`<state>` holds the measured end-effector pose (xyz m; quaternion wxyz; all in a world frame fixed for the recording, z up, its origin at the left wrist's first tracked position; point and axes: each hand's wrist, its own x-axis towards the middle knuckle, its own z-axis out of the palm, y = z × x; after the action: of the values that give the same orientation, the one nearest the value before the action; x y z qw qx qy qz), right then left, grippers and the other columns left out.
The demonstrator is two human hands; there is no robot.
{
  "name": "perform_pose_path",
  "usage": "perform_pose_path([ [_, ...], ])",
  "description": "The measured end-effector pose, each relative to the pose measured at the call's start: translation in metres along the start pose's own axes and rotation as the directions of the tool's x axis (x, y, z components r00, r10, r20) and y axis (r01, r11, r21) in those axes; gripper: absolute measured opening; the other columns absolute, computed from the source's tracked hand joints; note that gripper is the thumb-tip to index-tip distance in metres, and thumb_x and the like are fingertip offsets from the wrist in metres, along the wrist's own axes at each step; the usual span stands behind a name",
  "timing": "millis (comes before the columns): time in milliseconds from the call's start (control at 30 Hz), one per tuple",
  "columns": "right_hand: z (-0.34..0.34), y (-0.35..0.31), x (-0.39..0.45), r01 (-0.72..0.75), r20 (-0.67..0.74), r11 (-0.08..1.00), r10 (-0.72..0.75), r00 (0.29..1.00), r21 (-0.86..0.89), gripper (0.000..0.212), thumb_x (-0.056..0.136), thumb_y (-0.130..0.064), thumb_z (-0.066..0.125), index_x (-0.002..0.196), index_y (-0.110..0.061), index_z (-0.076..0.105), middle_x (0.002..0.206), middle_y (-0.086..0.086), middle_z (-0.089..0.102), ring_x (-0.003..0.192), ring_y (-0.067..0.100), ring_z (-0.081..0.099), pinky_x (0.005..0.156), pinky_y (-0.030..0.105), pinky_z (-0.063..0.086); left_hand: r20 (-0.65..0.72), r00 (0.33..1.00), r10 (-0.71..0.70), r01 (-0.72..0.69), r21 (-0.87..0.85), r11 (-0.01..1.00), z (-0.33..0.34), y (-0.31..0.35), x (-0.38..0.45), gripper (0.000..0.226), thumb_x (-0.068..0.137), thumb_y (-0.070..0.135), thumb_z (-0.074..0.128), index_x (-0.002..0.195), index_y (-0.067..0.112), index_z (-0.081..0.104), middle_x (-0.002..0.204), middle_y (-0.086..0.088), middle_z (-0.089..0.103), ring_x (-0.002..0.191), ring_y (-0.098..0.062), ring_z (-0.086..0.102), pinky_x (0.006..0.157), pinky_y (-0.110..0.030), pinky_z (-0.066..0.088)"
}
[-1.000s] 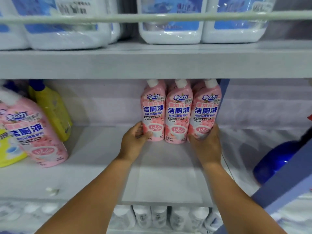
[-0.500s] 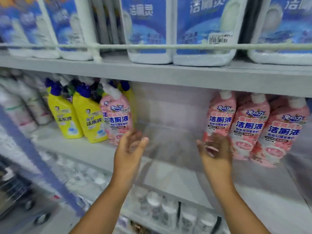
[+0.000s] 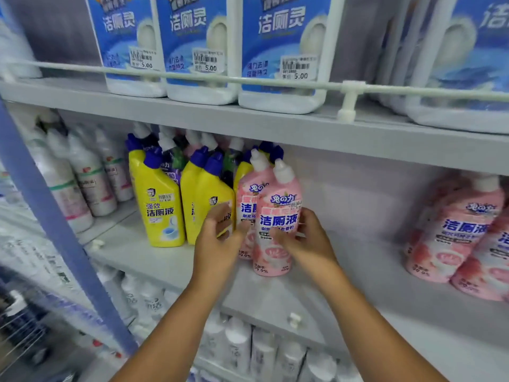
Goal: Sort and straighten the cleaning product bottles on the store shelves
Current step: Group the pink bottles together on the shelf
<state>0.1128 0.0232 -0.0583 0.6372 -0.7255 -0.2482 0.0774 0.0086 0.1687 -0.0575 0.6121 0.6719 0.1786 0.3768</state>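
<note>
1. Both hands have moved left since half a second ago, from the bare stretch of shelf (image 3: 154, 260) to the two pink bottles beside the yellow bottles (image 3: 162, 208).
2. Right hand (image 3: 308, 244) curls round the front pink bottle (image 3: 278, 216), thumb across its label.
3. Left hand (image 3: 217, 244) is blurred; its fingers reach round the rear pink bottle (image 3: 248, 197), grip unclear.
4. More pink bottles (image 3: 454, 232) stand well apart at right.

The front pink bottle (image 3: 276, 224) is showing "兔の力" and "洁厕液", with "99.9%" near its base; the yellow bottle (image 3: 161, 208) is reading "强效 洁厕液"; the blue-labelled jugs (image 3: 283, 48) above are carrying "洁厕灵", and their price stickers (image 3: 298, 68) are showing "5.00"; the pink bottles at right (image 3: 454, 230) are repeating "洁厕液".
</note>
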Motion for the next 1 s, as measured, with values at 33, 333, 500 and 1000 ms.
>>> perform_pose_path([
  [33, 0.002, 0.0, 0.002, -0.013, 0.011, 1.0, 0.013, 1.0, 0.012, 0.047, 0.08, -0.02, 0.085, 0.118, -0.025, 0.059, 0.108, -0.01, 0.074, 0.094, -0.001, 0.071, 0.08, 0.025, 0.059, 0.027, 1.0, 0.0, 0.001, -0.007, 1.0, 0.002, -0.002, 0.003, 0.041, 0.091, 0.014, 0.075, 0.116, 0.041, 0.058, 0.118, 0.026, 0.065, 0.112, 0.007, 0.063, 0.086, -0.008, 0.051],
  [333, 0.006, -0.001, -0.006, -0.057, -0.076, 0.997, 0.062, 0.995, 0.056, 0.062, 0.069, -0.032, 0.089, 0.124, -0.023, 0.062, 0.115, -0.001, 0.076, 0.106, 0.02, 0.073, 0.089, 0.044, 0.06, 0.057, 0.995, 0.078, -0.081, 0.037, 0.996, 0.01, -0.017, 0.013, 0.038, 0.094, 0.016, 0.071, 0.109, 0.048, 0.058, 0.112, 0.023, 0.065, 0.1, 0.008, 0.064, 0.081, -0.007, 0.048],
  [500, -0.015, -0.002, -0.021, -0.084, -0.178, 0.993, 0.097, 0.979, 0.078, 0.045, 0.082, -0.014, 0.082, 0.122, -0.02, 0.062, 0.111, -0.002, 0.077, 0.102, 0.018, 0.074, 0.079, 0.031, 0.06, 0.123, 0.987, 0.1, -0.116, 0.133, 0.984, 0.017, -0.039, 0.015, 0.042, 0.084, 0.043, 0.073, 0.124, 0.032, 0.064, 0.111, 0.014, 0.069, 0.099, -0.006, 0.068, 0.083, -0.029, 0.058],
  [1000, -0.107, 0.001, -0.074, -0.08, -0.43, 0.996, 0.086, 0.899, 0.032, 0.045, 0.079, 0.004, 0.08, 0.113, -0.023, 0.067, 0.105, -0.006, 0.077, 0.095, 0.008, 0.072, 0.073, 0.022, 0.058, 0.378, 0.924, -0.05, 0.014, 0.099, 0.995, 0.084, -0.046, -0.011, 0.037, 0.082, 0.019, 0.082, 0.111, 0.034, 0.065, 0.103, 0.017, 0.076, 0.093, -0.006, 0.074, 0.084, -0.044, 0.061],
])
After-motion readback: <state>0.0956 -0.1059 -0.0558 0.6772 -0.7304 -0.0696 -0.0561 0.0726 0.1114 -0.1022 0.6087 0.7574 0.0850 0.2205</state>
